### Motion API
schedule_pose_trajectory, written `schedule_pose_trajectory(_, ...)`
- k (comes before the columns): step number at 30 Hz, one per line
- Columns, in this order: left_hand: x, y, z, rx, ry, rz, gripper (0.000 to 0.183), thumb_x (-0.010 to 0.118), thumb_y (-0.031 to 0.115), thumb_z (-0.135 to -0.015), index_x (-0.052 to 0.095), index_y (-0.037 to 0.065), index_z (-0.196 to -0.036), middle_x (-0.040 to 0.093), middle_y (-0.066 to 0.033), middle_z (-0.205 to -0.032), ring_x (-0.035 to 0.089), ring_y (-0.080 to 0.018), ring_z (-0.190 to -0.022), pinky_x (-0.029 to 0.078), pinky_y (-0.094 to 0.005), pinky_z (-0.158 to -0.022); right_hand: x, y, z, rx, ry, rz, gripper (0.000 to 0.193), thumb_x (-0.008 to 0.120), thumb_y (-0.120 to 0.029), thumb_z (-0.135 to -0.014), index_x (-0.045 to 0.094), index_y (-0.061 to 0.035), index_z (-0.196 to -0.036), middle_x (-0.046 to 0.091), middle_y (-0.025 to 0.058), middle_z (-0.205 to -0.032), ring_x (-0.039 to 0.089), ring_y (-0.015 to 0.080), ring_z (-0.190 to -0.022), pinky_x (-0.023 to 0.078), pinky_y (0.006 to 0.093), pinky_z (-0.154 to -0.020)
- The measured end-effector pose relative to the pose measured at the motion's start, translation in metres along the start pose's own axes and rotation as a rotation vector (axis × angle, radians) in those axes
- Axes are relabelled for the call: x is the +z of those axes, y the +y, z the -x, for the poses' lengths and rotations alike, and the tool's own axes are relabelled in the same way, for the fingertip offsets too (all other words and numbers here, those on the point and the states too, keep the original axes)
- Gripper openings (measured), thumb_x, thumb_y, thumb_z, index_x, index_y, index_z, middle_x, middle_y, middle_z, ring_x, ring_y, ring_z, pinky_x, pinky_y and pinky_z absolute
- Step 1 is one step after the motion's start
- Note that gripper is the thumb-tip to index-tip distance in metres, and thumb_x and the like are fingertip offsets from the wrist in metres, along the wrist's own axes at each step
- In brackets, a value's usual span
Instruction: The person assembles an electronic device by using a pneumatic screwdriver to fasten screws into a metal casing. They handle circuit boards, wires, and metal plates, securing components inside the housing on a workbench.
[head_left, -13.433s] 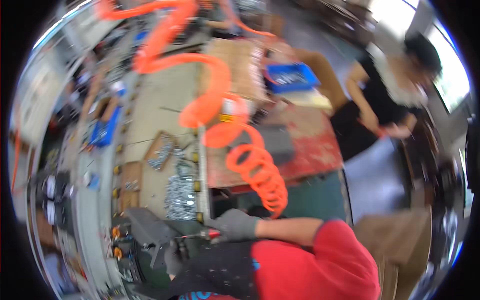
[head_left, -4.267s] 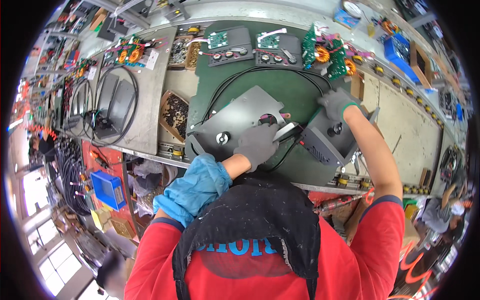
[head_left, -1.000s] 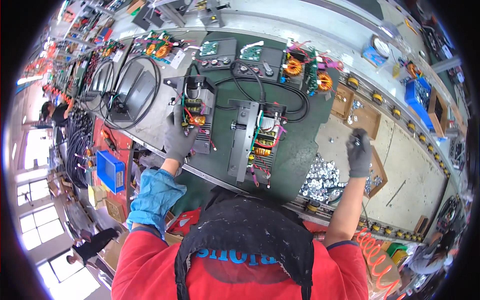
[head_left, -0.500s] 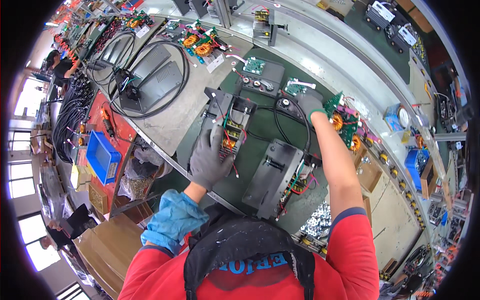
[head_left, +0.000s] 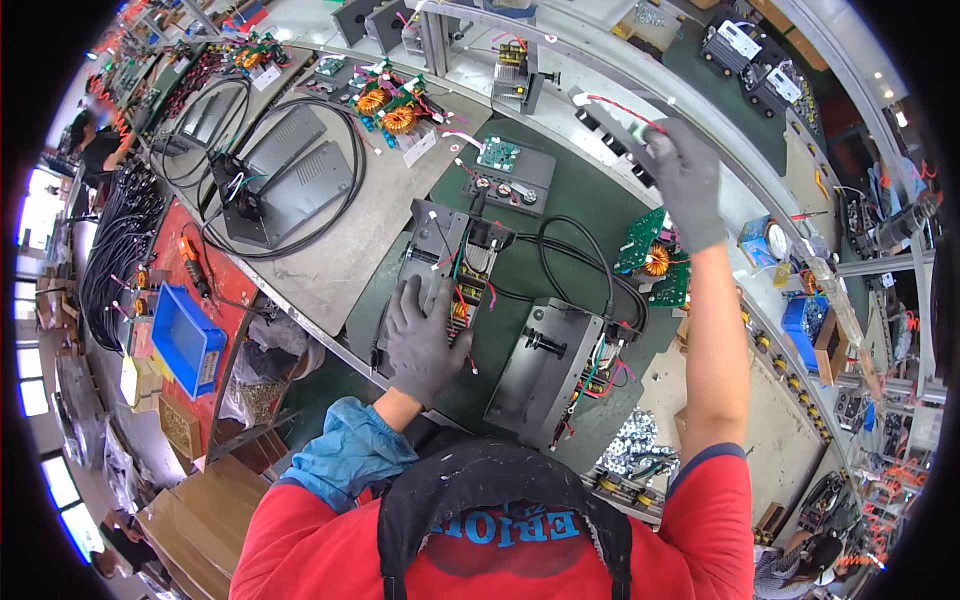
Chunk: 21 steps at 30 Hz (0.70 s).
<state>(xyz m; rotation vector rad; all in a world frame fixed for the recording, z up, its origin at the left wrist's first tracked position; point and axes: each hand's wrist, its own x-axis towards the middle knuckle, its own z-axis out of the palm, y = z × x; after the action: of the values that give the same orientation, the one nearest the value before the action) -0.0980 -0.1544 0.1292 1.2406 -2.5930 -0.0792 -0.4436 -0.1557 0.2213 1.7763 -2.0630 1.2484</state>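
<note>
My left hand [head_left: 425,345], in a grey glove, lies with fingers spread on a dark metal housing [head_left: 432,238] that has coloured wires and coils inside. My right hand [head_left: 690,190], also gloved, is raised at the far right and closed on a dark control panel [head_left: 603,138] with a red wire. That panel is tilted over the far rail, and my glove hides part of it. A second wired housing [head_left: 508,385] stands nearer me, right of the first. Beyond them lies another dark panel [head_left: 533,172] with a small green circuit board.
A green circuit board with a copper coil [head_left: 656,260] sits below my right wrist. Black cable [head_left: 575,225] loops behind the housings. Loose metal parts [head_left: 635,445] lie near my right elbow. A blue bin [head_left: 188,340] stands at left, and cabled panels [head_left: 300,190] lie at upper left.
My right hand has lifted the control panel off the green mat and carried it away from me, up and to the right. My left hand stays on the housing.
</note>
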Motion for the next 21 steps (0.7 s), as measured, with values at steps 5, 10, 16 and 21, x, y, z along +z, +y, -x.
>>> schedule_pose_trajectory(5, -0.021, 0.035, -0.023, -0.037, 0.117, 0.762, 0.046, 0.065, 0.017, -0.077, 0.056, 0.011, -0.122, 0.049, -0.0204, -0.121, 0.053, -0.0336, -0.107, 0.045, -0.0436, -0.087, -0.087, -0.072, 0.039, 0.023, 0.315, -0.417, 0.029, 0.053, -0.029, -0.094, 0.063, -0.0017, -0.093, 0.06, 0.006, -0.076, 0.046, 0.008, -0.059, 0.035, 0.0257, -0.051)
schedule_pose_trajectory(10, -0.001, 0.106, -0.058, 0.041, -0.843, 2.106, 0.057, 0.05, 0.041, -0.091, 0.04, 0.006, -0.134, 0.047, -0.0146, -0.132, 0.05, -0.0279, -0.113, 0.04, -0.0428, -0.097, -0.116, -0.097, 0.099, -0.013, 0.447, -0.829, 0.039, 0.053, -0.041, -0.093, 0.055, -0.0026, -0.087, 0.043, 0.0017, -0.063, 0.038, 0.0112, -0.054, 0.032, 0.0263, -0.053)
schedule_pose_trajectory(16, -0.022, 0.164, -0.013, 0.394, -1.2, 1.711, 0.055, 0.052, 0.037, -0.092, 0.043, 0.005, -0.135, 0.046, -0.0153, -0.134, 0.052, -0.0275, -0.11, 0.041, -0.0354, -0.097, -0.113, -0.094, 0.218, 0.328, 0.544, -0.417, 0.048, 0.058, -0.048, -0.088, 0.062, -0.0007, -0.092, 0.058, 0.0013, -0.08, 0.048, 0.0065, -0.069, 0.038, 0.023, -0.062)
schedule_pose_trajectory(21, -0.039, 0.142, 0.055, -0.016, -1.236, 1.834, 0.067, 0.06, 0.013, -0.085, 0.027, 0.004, -0.143, 0.044, -0.013, -0.131, 0.044, -0.0254, -0.123, 0.039, -0.0344, -0.1, -0.089, -0.096, 0.294, 0.792, 0.532, -0.446, 0.045, 0.055, -0.047, -0.09, 0.062, -0.0024, -0.091, 0.05, -0.0015, -0.071, 0.044, 0.0082, -0.065, 0.034, 0.0241, -0.058)
